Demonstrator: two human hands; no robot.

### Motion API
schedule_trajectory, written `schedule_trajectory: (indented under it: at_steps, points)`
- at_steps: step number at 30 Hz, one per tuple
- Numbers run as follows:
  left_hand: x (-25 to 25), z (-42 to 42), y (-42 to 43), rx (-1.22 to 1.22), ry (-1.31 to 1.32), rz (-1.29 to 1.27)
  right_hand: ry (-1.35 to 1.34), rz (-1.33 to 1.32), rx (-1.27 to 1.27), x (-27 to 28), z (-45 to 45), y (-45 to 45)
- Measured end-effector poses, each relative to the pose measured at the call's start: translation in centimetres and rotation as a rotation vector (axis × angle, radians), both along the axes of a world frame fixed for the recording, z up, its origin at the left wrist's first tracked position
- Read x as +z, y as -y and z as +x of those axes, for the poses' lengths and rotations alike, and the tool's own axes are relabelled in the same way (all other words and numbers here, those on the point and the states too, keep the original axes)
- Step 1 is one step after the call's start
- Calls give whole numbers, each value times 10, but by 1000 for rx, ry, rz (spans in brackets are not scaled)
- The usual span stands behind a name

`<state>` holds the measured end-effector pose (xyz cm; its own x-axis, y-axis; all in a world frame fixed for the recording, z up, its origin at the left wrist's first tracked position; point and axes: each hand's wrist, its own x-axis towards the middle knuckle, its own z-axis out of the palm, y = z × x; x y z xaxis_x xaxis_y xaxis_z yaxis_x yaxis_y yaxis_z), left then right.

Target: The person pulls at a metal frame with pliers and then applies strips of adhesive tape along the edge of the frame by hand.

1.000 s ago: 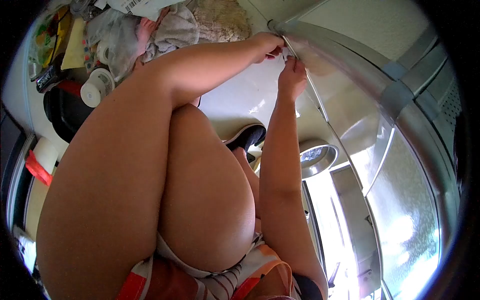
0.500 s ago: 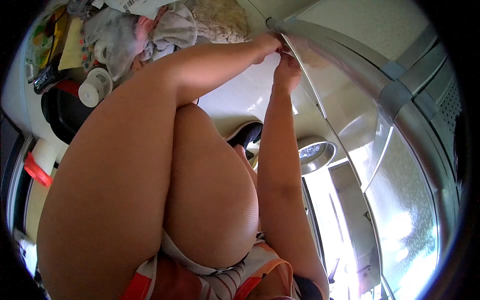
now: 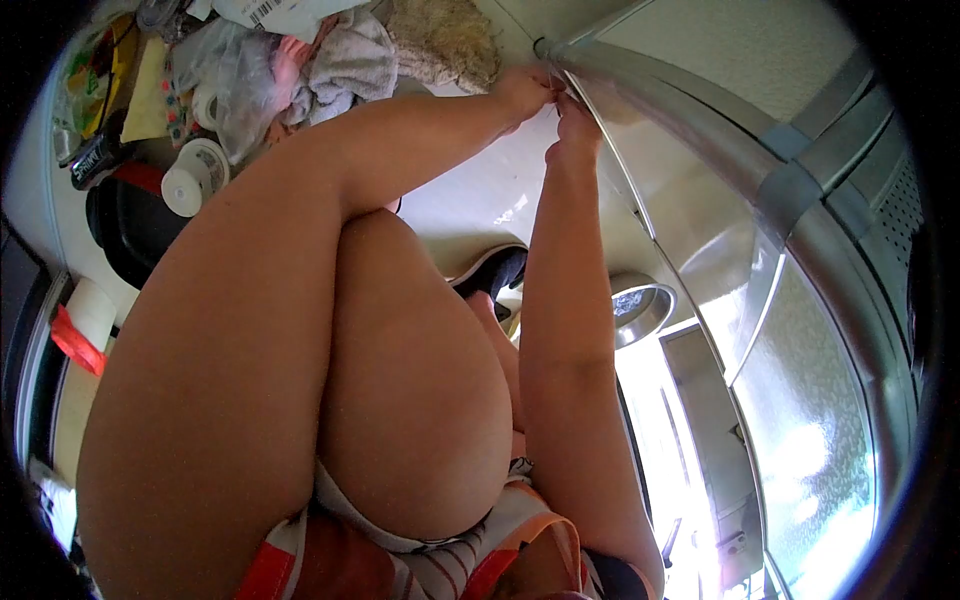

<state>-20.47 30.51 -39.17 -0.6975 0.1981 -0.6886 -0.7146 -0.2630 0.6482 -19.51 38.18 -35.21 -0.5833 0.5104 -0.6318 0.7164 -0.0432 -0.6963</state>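
Leaning over a bare knee [image 3: 385,235], stretching both arms out to a thin metal strip [image 3: 621,175] beside a shiny panel [image 3: 690,180]. Bringing the left hand [image 3: 520,97] and the right hand [image 3: 576,120] together near the strip's far end, close to a grey tube [image 3: 690,97]. Cannot tell the grip of either hand, whether clamped on the strip or loose (too small and blurred out there).

Could well lose hold through working at such a long reach, probably with little leverage. Could also nip a finger between strip and panel by pressing hard, or bend the strip by tugging sideways. Might knock the steel bowl [image 3: 650,328] past the right forearm by swinging that arm outward.

Compared with one second ago, having lifted the right hand a little higher and closer to the left, and drawn the left slightly back toward the shaggy mat [image 3: 440,45]. Showing no pale scrap by the fingers now, unlike then. Finding bowl and mat much as before.
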Motion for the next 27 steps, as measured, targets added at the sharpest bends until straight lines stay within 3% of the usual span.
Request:
schedule_trajectory:
  at_steps: [3,6,7,10,12,16,19,20,23,24,27]
  points:
    - [0,2,-3,44,-23,-13,-214,-97,-129,-2,-1,5]
    - [6,0,-2,-70,-34,-200,-99,-153,-264,3,0,6]
    - [6,1,0,-133,-28,-284,-109,-157,-244,0,2,5]
    - [9,4,7,-12,-16,-120,-123,-102,-188,-1,7,2]
    - [13,-8,13,-157,-45,-219,-101,6,-136,6,11,4]
    - [-2,-13,15,-231,-189,-224,20,683,553,36,8,3]
    - [9,-16,21,-168,-24,-119,202,526,520,28,7,-3]
    - [8,-16,21,-242,-296,-336,199,583,534,28,8,-9]
    - [25,-16,13,-214,-223,-503,8,108,310,31,7,-12]
    - [22,-20,17,-324,-468,-702,-50,-48,229,32,9,-13]
    - [21,-25,21,-287,-170,-378,48,-134,105,35,14,-11]
